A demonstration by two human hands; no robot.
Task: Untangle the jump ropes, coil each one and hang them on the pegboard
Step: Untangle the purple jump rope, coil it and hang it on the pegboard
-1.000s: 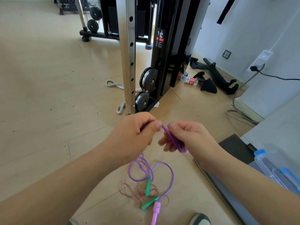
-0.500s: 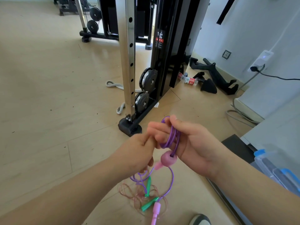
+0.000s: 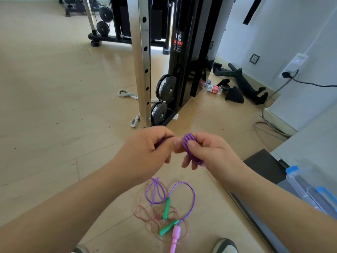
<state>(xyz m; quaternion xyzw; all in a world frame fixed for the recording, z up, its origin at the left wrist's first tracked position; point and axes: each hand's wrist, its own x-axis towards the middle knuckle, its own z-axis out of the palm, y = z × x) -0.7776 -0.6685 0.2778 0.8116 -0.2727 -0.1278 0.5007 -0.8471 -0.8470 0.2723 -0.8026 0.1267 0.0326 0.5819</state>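
My right hand (image 3: 209, 154) holds a tight coil of the purple jump rope (image 3: 189, 148), thumb pressed on its turns. My left hand (image 3: 147, 152) pinches the same rope just left of the coil. The loose rest of the purple rope (image 3: 189, 194) hangs down to the floor and ends at a pink handle (image 3: 175, 236). Under it lies a thin pinkish clear rope (image 3: 145, 214) in a tangled heap with two green handles (image 3: 166, 209). No pegboard is in view.
A cable machine with a steel upright (image 3: 144, 61) and black pulleys (image 3: 165, 86) stands just beyond my hands. A grey rope strap (image 3: 127, 94), black attachments (image 3: 244, 83) and a bottle (image 3: 211, 87) lie on the floor. A clear blue-latched box (image 3: 310, 187) sits right; shoes (image 3: 225, 246) below.
The coil in my right hand has grown tighter with more turns. My left hand rose back beside it, and the pink handle seen by the coil earlier is hidden.
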